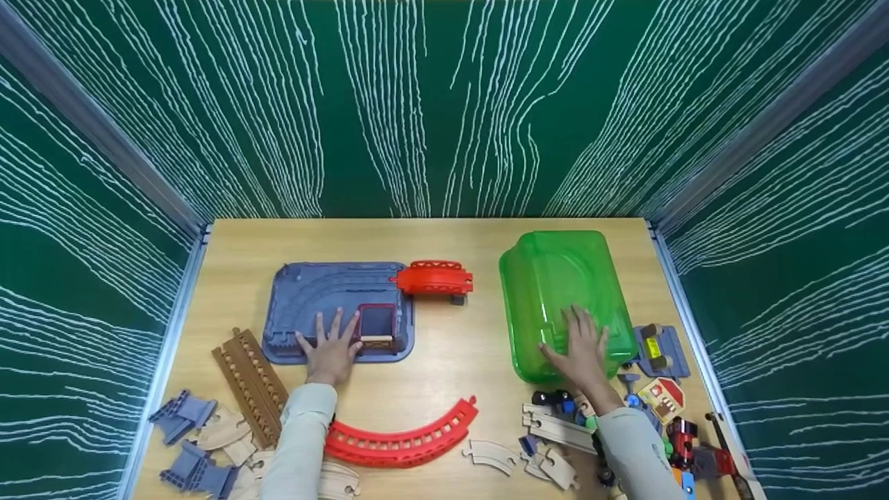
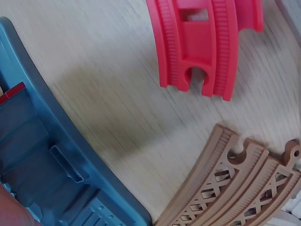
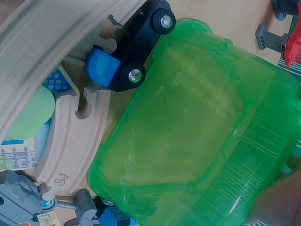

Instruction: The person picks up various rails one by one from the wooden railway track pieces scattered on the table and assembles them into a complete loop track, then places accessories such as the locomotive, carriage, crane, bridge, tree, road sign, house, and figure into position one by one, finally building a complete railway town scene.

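My left hand (image 1: 332, 355) rests with spread fingers on the near side of a blue-grey molded train base (image 1: 305, 305), beside a dark red-framed part (image 1: 377, 322) of it. A red bridge track (image 1: 434, 278) meets the base's far right corner. In the left wrist view, the rim of the base (image 2: 80, 136) fills the left edge. My right hand (image 1: 582, 347) lies with fingers apart on an upturned translucent green bin (image 1: 555, 278). The right wrist view shows the bin (image 3: 188, 113) large, with part of the hand (image 3: 277, 202) at lower right.
Brown double tracks (image 1: 250, 382) lie left, near grey bridge supports (image 1: 198, 472) and wooden tracks. A curved red track (image 1: 403, 444) lies in front. Wooden tracks (image 1: 562, 430), a black toy vehicle (image 3: 136, 47), a red train engine (image 1: 683, 441) and a grey platform (image 1: 663, 351) crowd the right.
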